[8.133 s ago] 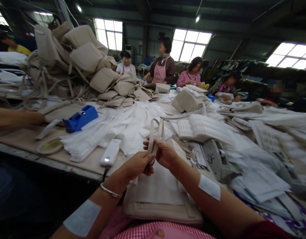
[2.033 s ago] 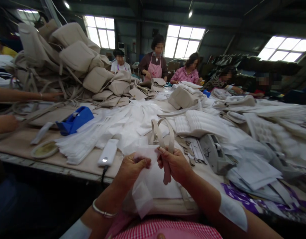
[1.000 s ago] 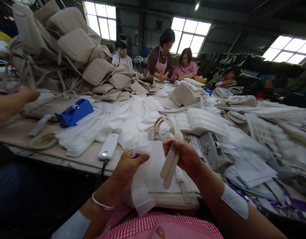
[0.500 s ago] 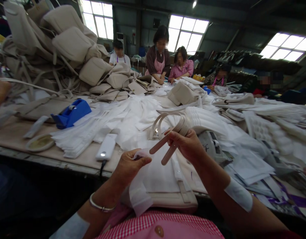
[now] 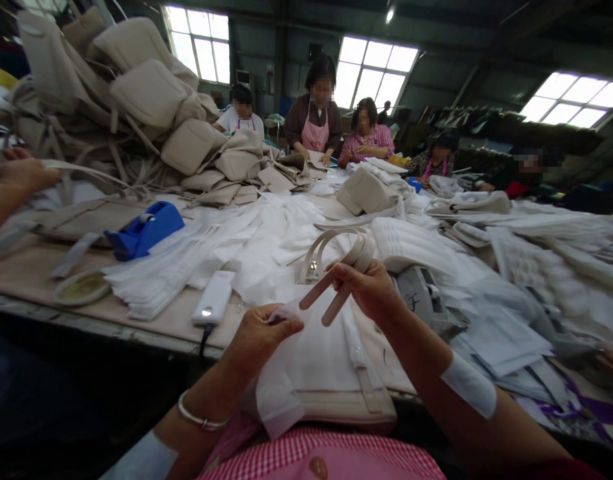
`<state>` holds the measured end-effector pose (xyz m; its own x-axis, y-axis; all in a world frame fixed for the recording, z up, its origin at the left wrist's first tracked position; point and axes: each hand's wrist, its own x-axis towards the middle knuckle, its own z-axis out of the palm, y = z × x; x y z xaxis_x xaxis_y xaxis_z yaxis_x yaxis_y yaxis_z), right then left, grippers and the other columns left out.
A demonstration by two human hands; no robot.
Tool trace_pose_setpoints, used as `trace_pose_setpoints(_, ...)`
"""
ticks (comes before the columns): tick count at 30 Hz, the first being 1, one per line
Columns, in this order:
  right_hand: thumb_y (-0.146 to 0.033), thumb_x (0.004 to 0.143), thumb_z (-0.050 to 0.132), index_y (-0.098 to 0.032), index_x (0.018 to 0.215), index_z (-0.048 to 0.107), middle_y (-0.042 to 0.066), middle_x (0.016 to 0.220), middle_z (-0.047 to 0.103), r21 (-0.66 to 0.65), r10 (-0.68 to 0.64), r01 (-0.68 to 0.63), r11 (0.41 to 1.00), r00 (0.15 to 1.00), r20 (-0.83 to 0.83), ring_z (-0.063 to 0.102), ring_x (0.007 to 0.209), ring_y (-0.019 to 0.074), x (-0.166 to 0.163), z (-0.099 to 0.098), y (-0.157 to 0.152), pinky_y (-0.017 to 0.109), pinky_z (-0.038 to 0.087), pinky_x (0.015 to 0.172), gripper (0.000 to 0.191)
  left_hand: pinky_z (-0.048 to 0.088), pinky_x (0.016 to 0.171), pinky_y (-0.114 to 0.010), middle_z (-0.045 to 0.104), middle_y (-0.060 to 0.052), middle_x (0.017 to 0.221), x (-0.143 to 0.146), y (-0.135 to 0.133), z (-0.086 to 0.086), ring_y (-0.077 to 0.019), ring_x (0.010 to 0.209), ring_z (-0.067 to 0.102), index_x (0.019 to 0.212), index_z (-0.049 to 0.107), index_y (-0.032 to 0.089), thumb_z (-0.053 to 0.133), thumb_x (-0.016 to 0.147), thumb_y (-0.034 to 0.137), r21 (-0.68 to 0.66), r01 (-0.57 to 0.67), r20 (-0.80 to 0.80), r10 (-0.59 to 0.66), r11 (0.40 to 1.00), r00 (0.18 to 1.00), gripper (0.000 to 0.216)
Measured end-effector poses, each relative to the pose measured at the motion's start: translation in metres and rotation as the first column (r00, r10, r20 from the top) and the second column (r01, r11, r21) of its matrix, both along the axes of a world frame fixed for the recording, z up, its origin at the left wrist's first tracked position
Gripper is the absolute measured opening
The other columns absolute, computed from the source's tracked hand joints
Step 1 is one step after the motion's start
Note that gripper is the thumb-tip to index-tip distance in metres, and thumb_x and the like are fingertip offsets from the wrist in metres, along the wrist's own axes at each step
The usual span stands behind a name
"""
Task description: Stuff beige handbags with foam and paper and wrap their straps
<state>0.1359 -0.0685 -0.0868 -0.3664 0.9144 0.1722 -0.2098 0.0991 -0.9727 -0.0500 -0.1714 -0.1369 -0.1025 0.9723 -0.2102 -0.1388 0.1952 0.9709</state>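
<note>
My left hand (image 5: 264,337) is closed, thumb against fingers, on a thin translucent white sheet (image 5: 279,400) that hangs down in front of the bag. A looped beige strap (image 5: 354,253) is pinched in my right hand (image 5: 369,290); its two flat ends point down and left, close to my left fingers. Below both hands a beige bag (image 5: 336,410) lies at the table's front edge. White wrapping (image 5: 316,360) covers much of it, and a narrow wrapped strip runs down its right side.
A blue tape dispenser (image 5: 146,230), a white device with a cable (image 5: 214,297) and a grey tape dispenser (image 5: 426,300) stand around. White sheets (image 5: 266,227) spread behind. Beige bags (image 5: 151,93) pile up at left. A co-worker's hand (image 5: 24,177) reaches in there; several people work opposite.
A co-worker's hand at the left edge has come further into view, holding a strap. My own hands and the strap stay nearly in place. The people opposite have shifted their hands slightly.
</note>
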Motion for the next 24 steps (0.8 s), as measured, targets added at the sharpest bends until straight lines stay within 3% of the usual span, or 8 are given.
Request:
trace_pose_setpoints(9,-0.034,0.075,0.075,-0.015,0.072,0.070,-0.001,0.055,0.057,-0.013,-0.008,0.008,1.000,1.000,0.013,0.051,0.052,0.0120,0.0006,-0.0022,-0.0018,0.027,0.043,0.050,0.019,0.038,0.060,-0.023,0.063,0.001,0.066,-0.0014,0.0013,-0.0011,-0.0111,0.062,0.051,0.071,0.070,0.015,0.081,0.062,0.036,-0.024,-0.026,-0.014,0.026,0.999,1.000,0.026)
trace_pose_setpoints(19,-0.031,0.076,0.076,-0.015,0.071,0.070,-0.001,0.055,0.058,-0.026,-0.009,0.008,1.000,0.999,-0.042,0.052,0.052,0.0116,0.0017,0.0001,-0.0027,0.027,0.042,0.051,0.017,0.030,0.056,-0.022,0.049,0.005,0.059,-0.0041,0.0018,-0.0061,-0.0088,0.059,0.040,0.069,0.065,0.015,0.079,0.066,0.038,0.072,-0.002,-0.105,0.010,0.997,0.994,0.027)
trace_pose_setpoints(24,-0.030,0.076,0.076,-0.016,0.071,0.071,-0.001,0.055,0.058,-0.035,0.000,-0.003,0.999,0.998,-0.060,0.051,0.052,0.0110,0.0017,-0.0015,-0.0037,0.026,0.041,0.051,0.016,0.034,0.058,-0.023,0.053,0.004,0.061,-0.0042,0.0024,-0.0079,-0.0101,0.061,0.043,0.072,0.067,0.015,0.081,0.064,0.038,0.058,-0.017,-0.084,0.022,0.998,0.996,0.028)
